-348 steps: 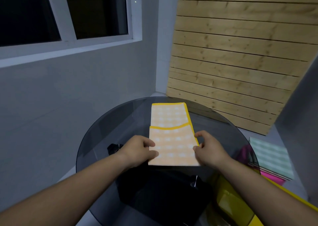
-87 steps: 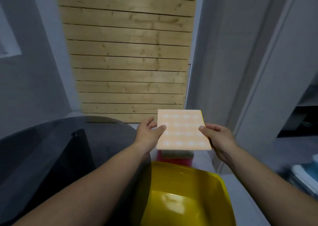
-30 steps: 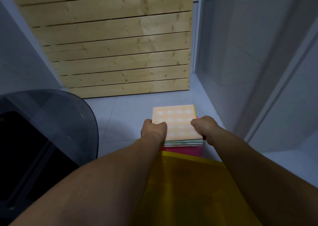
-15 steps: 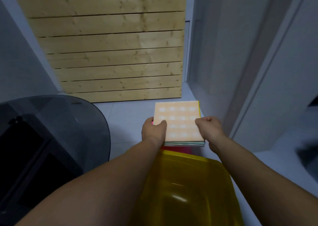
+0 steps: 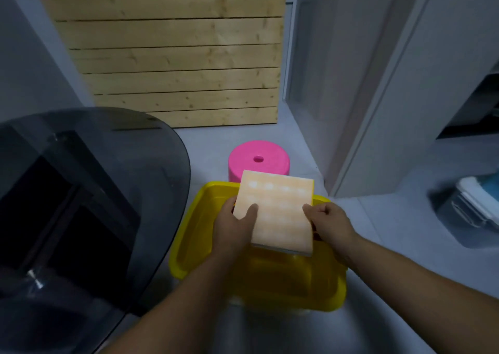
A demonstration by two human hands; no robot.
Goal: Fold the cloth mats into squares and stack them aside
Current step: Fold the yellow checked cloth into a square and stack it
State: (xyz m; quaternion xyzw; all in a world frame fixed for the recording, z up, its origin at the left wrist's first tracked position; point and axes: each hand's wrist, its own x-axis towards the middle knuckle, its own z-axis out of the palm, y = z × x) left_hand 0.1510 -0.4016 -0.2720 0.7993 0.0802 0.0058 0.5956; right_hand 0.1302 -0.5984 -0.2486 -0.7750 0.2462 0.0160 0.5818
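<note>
Since half a second ago your stack of folded mats point(image 5: 278, 213) has come up off the pink stool point(image 5: 259, 159), which stands bare beyond the yellow tub point(image 5: 183, 245).

Head view: your left hand point(image 5: 235, 229) and right hand point(image 5: 330, 221) each pinch one side edge, thumbs on top. The stack hangs tilted between them over the tub's far rim, its longer side running toward the stool. It probably holds several layers.

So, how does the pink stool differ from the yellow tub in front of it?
The pink stool is round with a closed top and one small hole; the yellow tub is roughly rectangular and open upward. The stool stands farther away, its near edge hidden behind the stack of folded mats; the tub sits nearer, right under that stack. Both look like plastic and seem to stand on the floor.
</note>
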